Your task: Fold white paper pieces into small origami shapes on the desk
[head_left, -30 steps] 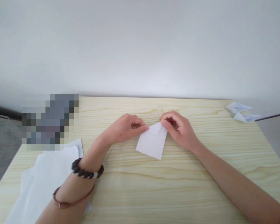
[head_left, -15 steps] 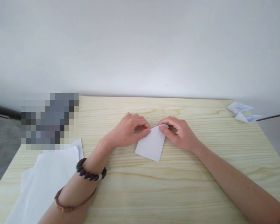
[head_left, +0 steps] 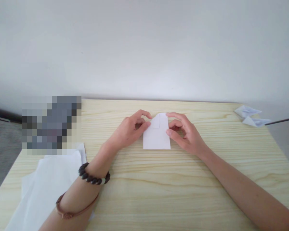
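A small folded white paper (head_left: 157, 138) lies on the wooden table, its straight lower edge towards me. Its upper left corner is folded over into a small triangular flap. My left hand (head_left: 135, 128) holds the left side, with the thumb on the paper by the slanted fold and the index finger curled just above it. At the right side, my right hand (head_left: 186, 133) has its index fingertip on the top corner and its thumb on the side edge. The other right fingers curl beside the paper.
Two folded white paper shapes (head_left: 248, 111) with pointed ends sit at the table's far right corner. Loose white sheets (head_left: 50, 179) lie on the left under my left forearm. Behind them is a pixelated dark object (head_left: 57, 118). A white wall (head_left: 159, 48) borders the table's back edge.
The paper has turned from a tilted position to square with me and moved slightly away. Its folded corner flap now shows at upper left. Both hands have shifted to its sides.
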`<state>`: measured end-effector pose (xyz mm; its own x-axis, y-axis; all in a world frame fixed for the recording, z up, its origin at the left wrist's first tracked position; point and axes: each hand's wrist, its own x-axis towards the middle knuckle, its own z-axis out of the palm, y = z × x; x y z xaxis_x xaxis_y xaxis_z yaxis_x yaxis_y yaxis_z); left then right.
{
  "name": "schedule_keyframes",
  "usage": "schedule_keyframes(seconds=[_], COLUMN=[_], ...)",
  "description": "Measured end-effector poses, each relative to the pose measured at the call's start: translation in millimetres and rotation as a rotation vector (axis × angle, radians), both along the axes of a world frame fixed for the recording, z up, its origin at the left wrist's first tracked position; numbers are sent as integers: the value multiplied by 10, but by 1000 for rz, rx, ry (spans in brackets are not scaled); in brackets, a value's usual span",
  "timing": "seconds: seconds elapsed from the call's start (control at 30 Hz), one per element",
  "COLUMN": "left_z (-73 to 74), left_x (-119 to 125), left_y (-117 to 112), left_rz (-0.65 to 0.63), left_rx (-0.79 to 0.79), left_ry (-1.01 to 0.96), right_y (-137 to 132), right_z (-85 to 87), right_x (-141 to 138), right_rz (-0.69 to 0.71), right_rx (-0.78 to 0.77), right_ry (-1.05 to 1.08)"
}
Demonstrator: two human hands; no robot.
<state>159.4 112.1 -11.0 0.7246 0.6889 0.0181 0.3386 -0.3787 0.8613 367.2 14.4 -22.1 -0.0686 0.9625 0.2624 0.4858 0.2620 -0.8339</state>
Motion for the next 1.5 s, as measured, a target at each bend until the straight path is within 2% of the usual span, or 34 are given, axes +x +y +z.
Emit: schedule_keyframes(seconds=[0.1,0.2,0.33,0.4,0.53,0.67,0.8,0.93,1.07,1.27,1.5], left_z=[-15,13,44,26,-60,-120,-100,-27,5,-51,-43], left_x=[7,13,-1,-16,-44,-54,-60,-75,-86,-74,-43], left_y=[-8,-11,-6,6,52,77,53,38,57,77,52], left_rz=[95,104,88,97,77,-2,-36,-129,-196,-242,-217], left_rx=[92,134,92,68,11,209,411,542,576,603,633], left_ry=[-9,32,38,26,-52,-68,-33,94,191,146,140], right_y=[-8,-17,-14,-5,12,5,-7,2,31,51,24], right_z=[1,-9,-30,-43,-74,-84,-62,-43,-55,-56,-10], right_x=[0,-4,-7,-10,-26,-45,-51,-42,-23,-3,25], right_rz=[82,107,99,66,-94,-131,-113,-77,-131,-208,7], right_rx=[53,85,141,194,347,423,398,274,195,174,138], right_ry=[-150,-310,-292,-285,-376,-521,-523,-487,-410,-297,-394])
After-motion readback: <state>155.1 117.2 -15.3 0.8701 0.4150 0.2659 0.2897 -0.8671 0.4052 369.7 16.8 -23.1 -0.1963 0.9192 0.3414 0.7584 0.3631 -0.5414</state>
